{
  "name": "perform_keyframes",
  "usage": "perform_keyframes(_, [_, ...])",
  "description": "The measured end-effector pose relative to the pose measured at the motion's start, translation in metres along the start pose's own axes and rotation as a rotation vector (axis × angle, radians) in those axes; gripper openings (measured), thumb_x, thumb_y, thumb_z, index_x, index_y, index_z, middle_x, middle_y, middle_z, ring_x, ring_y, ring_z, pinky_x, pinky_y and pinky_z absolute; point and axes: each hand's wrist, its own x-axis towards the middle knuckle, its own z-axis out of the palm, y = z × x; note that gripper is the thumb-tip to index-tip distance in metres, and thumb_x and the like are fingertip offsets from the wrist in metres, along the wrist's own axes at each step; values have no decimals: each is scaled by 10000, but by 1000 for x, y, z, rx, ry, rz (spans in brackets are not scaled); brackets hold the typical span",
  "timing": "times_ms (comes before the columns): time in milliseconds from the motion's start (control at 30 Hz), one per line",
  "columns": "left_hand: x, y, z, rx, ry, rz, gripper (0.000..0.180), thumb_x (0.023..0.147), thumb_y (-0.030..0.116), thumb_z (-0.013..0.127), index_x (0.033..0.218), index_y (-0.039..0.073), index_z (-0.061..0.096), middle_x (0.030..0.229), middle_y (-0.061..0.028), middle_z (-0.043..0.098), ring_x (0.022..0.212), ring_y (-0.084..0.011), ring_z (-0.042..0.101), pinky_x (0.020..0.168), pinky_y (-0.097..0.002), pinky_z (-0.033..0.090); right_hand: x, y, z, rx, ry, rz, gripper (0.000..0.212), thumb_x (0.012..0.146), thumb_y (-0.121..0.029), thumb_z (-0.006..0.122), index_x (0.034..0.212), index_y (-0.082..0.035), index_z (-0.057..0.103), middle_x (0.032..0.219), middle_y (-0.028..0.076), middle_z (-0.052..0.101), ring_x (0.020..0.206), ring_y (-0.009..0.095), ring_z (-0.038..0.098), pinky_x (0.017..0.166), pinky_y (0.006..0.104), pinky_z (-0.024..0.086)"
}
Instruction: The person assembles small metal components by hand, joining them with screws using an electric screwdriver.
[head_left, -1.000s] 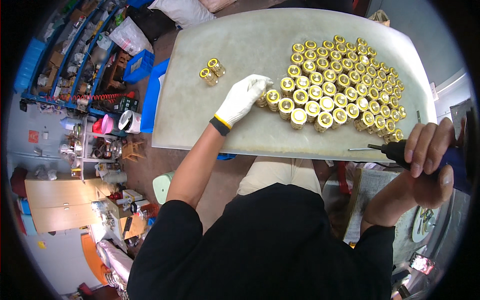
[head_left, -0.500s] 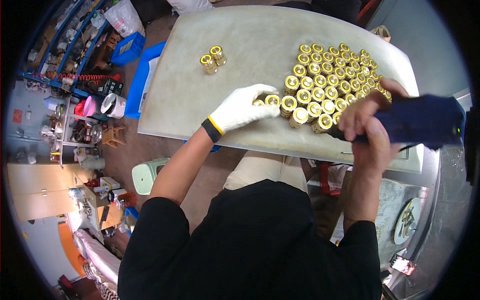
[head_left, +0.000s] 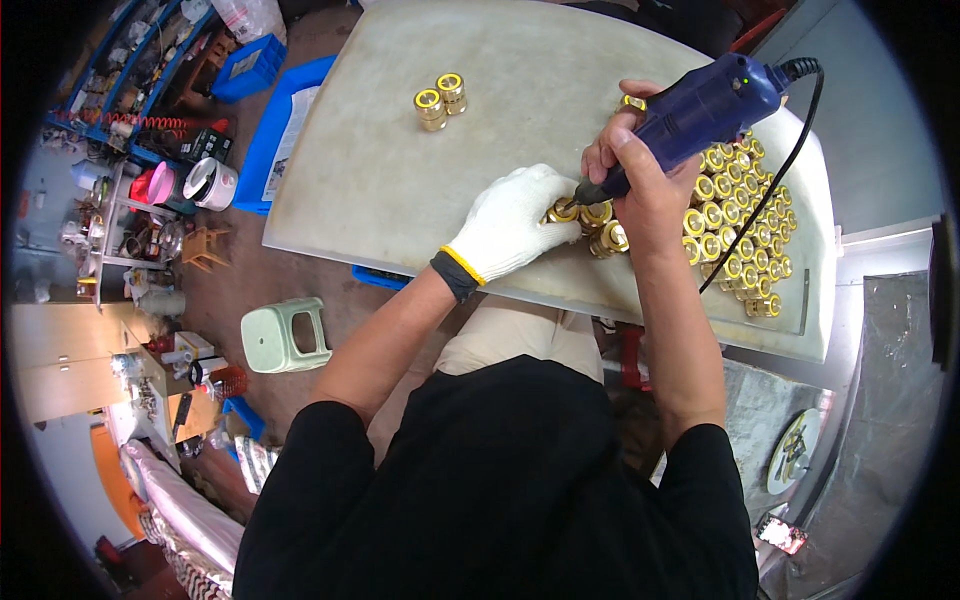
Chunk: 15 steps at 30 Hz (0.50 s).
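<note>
In left hand (head_left: 512, 224), under right hand (head_left: 645, 180)'s blue power tool (head_left: 705, 112), brass cylinder (head_left: 562, 214)

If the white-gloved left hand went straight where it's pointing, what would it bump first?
The left hand is around one brass cylinder, so probably the next cylinder just to its right. The tip of the blue power tool is close too, but depth is hard to judge.

The round gold pieces (head_left: 712, 214) look like shiny, smooth metal. The blue tool (head_left: 705, 108) looks like hard plastic, its cord (head_left: 800, 68) like rubber. The white glove (head_left: 508, 222) is knitted cloth. The desk (head_left: 375, 185) looks smooth and mostly dull. The green stool (head_left: 270, 338) is smooth plastic. The black shirt (head_left: 500, 480) is matt cloth.
</note>
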Motion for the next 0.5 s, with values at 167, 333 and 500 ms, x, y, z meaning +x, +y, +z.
perform_keyframes(167, [-4, -4, -4, -253, -41, -33, 483, 889, 279, 761, 1326, 89, 676, 1207, -181, 716, 1159, -397, 663, 1004, -489, 535, 4, 0, -4, -29, -73, 36, 527, 929, -132, 700, 1397, 6, 499, 743, 51, 521, 594, 173, 540, 617, 389, 513])
perform_keyframes(333, [-2, -3, -8, -140, -77, 2, 545, 893, 305, 754, 1348, 25, 645, 1184, -243, 702, 1131, -434, 672, 991, -486, 538, 8, 2, -5, 75, -130, 66, 523, 905, -87, 724, 1363, 54, 513, 726, 62, 573, 566, 180, 568, 592, 371, 512])
perform_keyframes(500, [4, 7, -11, -81, -119, -40, 498, 876, 359, 754, 1234, 21, 675, 1151, -236, 710, 1109, -444, 670, 954, -503, 538, 12, 6, -9, 89, -224, 62, 517, 902, -94, 728, 1357, 49, 528, 713, 66, 573, 564, 178, 573, 581, 369, 509])
